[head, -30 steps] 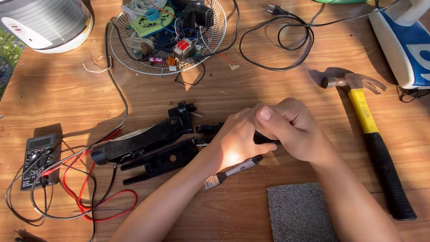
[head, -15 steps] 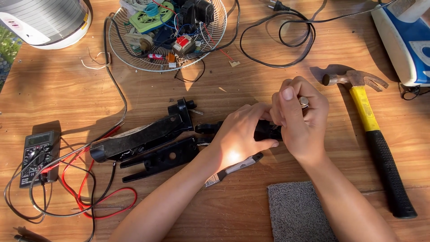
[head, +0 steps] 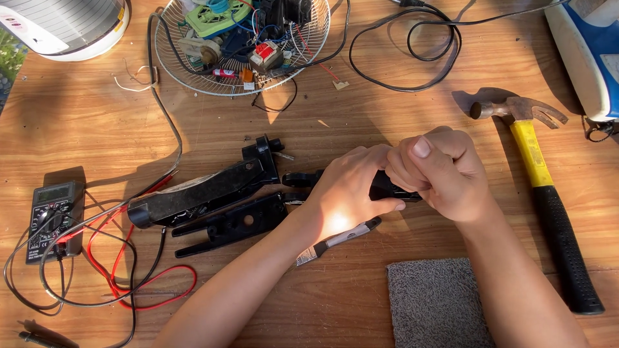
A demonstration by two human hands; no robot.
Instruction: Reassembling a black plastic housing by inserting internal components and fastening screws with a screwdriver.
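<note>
Plastic part (head: 387,188), black and small, sat gripped between both hands at the middle of the wooden table (head: 361,122); only a short stretch of it showed between the fingers, so its full shape could not be told. Left hand (head: 345,193) was closed over its left side, fingers wrapped on top. Right hand (head: 442,171) was clenched around its right end, thumb raised and pressed against the left fingers; the two hands touched.

Just under the left wrist lay a slim black-and-silver tool (head: 338,240), partly hidden by the forearm. Immediately left of the hands lay two long black plastic housing pieces (head: 213,203), side by side and angled, the upper one ending in a bracket.

Further left: a black multimeter (head: 55,219) flat on the table, with red and black leads (head: 122,277) looped beside it. Right of the hands: a hammer (head: 538,187) with yellow neck and black grip, head pointing away from the person. Near edge, between the forearms: a grey textured pad (head: 438,303).

Far side: a round wire fan guard (head: 242,42) holding loose electrical parts, a coiled black cable (head: 412,48) to its right, a white round appliance (head: 64,26) at the left corner and a blue-and-white appliance (head: 590,55) at the right corner.
</note>
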